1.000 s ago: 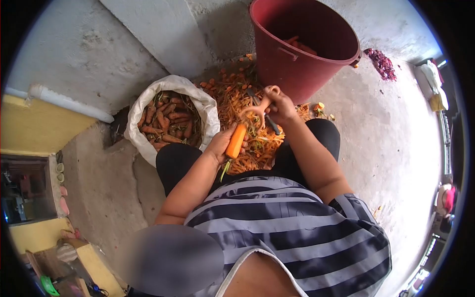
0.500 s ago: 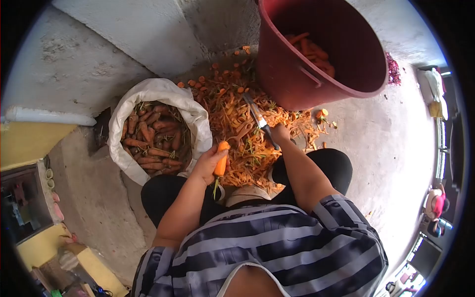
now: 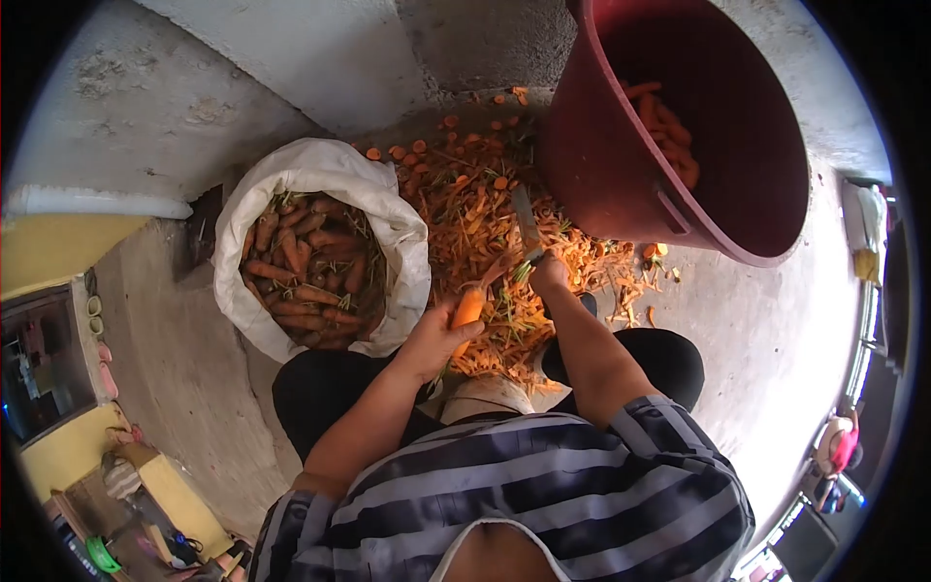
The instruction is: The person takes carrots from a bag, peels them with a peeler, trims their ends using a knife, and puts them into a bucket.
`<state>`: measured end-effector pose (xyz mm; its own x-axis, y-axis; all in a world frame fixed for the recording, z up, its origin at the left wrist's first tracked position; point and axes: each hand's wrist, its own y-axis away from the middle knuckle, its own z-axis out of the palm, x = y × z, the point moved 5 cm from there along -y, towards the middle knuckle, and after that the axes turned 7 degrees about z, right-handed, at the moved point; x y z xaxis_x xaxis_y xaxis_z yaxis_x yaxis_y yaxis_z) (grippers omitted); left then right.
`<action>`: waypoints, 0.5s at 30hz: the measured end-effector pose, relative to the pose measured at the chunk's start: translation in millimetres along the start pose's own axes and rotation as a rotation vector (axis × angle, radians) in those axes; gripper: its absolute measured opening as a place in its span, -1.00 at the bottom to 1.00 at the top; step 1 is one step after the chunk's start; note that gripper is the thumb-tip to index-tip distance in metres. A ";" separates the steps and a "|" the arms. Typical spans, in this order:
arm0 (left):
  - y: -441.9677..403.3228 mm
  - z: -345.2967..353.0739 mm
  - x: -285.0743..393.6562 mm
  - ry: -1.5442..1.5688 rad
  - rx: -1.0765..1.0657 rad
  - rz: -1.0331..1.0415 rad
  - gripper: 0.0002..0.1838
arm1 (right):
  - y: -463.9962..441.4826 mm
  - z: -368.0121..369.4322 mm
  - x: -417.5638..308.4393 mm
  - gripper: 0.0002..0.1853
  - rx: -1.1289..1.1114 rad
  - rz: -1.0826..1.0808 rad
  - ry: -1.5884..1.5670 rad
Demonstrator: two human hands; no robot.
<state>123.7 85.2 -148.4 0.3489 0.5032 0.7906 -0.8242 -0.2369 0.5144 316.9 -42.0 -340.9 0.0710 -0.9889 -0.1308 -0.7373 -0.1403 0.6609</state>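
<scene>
A peeled orange carrot [image 3: 467,308] is held in my left hand [image 3: 433,341], its green stem end pointing down toward my lap. My right hand [image 3: 550,273] is closed around the handle end of a knife [image 3: 526,219], whose blade points away from me over the peelings. Between the hands, a peeler [image 3: 497,269] lies on the heap of carrot peelings [image 3: 465,228], partly hard to make out. The white sack [image 3: 403,233] of unpeeled carrots [image 3: 296,254] stands left of my left hand.
A large red bucket [image 3: 592,165] with peeled carrots [image 3: 666,131] inside stands at the upper right, beyond my right hand. A concrete wall [image 3: 291,58] rises behind the peelings. Another person [image 3: 837,446] is far off at the right edge.
The peeler has left my right hand and lies on the peelings. My right hand has reached down and taken hold of the knife. The carrot stays in my left hand; the view has shifted.
</scene>
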 end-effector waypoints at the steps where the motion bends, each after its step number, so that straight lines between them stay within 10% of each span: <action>1: -0.7 1.3 4.2 -0.064 -0.016 -0.003 -0.57 | 13.2 -17.0 -15.1 -0.58 0.003 -0.065 0.064; 10: 21.8 29.0 32.7 -0.223 -0.107 0.331 -0.59 | 152.7 -119.8 -35.3 -0.74 -0.686 -0.251 -1.315; 15: 58.8 48.9 53.9 -0.429 -0.120 0.505 -0.62 | 236.4 -150.5 -21.2 -0.62 -0.528 -0.569 -0.798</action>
<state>115.9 57.8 -59.3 0.0336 -0.0254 0.9991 -0.9679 -0.2500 0.0262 242.2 -61.7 -70.7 -0.2848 -0.4852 -0.8267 -0.3424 -0.7540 0.5605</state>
